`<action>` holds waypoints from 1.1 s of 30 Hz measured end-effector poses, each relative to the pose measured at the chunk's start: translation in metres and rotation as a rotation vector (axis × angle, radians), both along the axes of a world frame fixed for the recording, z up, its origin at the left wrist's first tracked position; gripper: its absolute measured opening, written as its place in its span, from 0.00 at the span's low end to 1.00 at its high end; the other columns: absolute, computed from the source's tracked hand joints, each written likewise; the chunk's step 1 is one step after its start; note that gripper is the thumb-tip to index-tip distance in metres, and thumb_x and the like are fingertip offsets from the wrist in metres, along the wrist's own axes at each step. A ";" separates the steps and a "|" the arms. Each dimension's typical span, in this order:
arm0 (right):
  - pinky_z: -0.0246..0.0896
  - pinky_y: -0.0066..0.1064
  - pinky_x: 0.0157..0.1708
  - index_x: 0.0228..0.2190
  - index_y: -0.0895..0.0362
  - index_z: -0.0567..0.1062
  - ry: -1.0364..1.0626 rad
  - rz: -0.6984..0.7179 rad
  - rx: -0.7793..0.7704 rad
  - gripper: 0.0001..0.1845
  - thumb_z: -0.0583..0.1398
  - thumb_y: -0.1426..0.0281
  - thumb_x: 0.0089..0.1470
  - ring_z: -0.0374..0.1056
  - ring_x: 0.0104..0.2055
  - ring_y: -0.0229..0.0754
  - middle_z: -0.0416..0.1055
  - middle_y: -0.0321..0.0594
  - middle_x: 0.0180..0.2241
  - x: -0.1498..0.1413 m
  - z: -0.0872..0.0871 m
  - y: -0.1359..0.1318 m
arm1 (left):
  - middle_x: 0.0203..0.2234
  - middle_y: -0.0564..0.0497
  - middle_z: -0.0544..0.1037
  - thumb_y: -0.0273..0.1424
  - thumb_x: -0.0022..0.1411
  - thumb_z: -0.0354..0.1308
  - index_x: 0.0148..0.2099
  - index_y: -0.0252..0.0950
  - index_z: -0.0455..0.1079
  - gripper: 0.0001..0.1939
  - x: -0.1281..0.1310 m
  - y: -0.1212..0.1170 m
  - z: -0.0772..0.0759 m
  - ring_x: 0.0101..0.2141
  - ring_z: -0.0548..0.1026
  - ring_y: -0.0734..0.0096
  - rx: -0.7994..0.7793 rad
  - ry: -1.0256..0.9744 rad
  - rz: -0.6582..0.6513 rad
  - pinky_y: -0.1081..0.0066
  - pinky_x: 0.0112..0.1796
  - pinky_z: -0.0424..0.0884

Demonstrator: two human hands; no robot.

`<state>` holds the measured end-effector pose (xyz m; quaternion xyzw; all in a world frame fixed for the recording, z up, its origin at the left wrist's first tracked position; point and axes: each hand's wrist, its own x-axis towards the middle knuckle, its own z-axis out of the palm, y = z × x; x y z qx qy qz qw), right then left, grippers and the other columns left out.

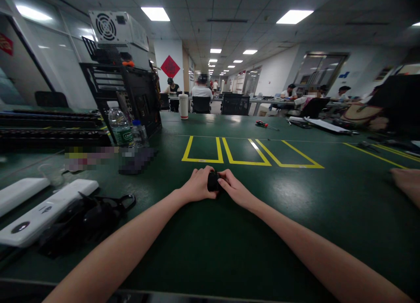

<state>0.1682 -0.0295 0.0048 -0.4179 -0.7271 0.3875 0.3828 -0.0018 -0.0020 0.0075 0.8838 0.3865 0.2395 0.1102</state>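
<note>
The near edge of the green bench crosses the bottom of the view, and its surface spreads between the person's forearms and forward to yellow tape outlines. On the left this stretch is bounded by two white elongated devices and a black bundle with a looped end; on the right, part of another person's arm or hand reaches in over the bench edge of the view.

The surface is smooth and catches a pale reflection right of the hands. Beyond the tape lie a red-handled screwdriver and, farther left, a white cup. Clear bottles stand beside a black metal frame topped by a silver fan unit. Behind, people sit at other tables under square ceiling lights.

A small black object lies between the two hands, just nearer than the tape. The left hand curls round its left side; the right hand grips its right side, thumb against it. Whether it touches the bench cannot be told.
</note>
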 end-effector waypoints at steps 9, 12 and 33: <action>0.60 0.37 0.42 0.36 0.51 0.62 0.045 0.031 0.005 0.07 0.51 0.66 0.54 0.63 0.41 0.41 0.62 0.35 0.37 0.002 0.003 -0.005 | 0.39 0.47 0.68 0.38 0.44 0.60 0.47 0.36 0.55 0.29 -0.001 0.000 0.000 0.40 0.68 0.58 0.010 -0.007 -0.009 0.61 0.42 0.59; 0.61 0.36 0.39 0.35 0.52 0.62 0.057 -0.011 0.016 0.06 0.51 0.66 0.53 0.63 0.39 0.41 0.62 0.35 0.35 -0.001 0.001 -0.001 | 0.39 0.47 0.67 0.39 0.44 0.60 0.47 0.36 0.54 0.29 -0.002 0.000 0.000 0.40 0.68 0.58 0.007 -0.016 -0.028 0.61 0.42 0.59; 0.59 0.35 0.41 0.37 0.54 0.64 0.071 -0.035 0.018 0.09 0.50 0.65 0.54 0.64 0.37 0.39 0.65 0.35 0.33 0.000 -0.003 0.000 | 0.40 0.47 0.67 0.38 0.43 0.61 0.47 0.36 0.54 0.31 -0.002 0.001 -0.002 0.40 0.68 0.59 0.025 -0.018 -0.019 0.61 0.43 0.59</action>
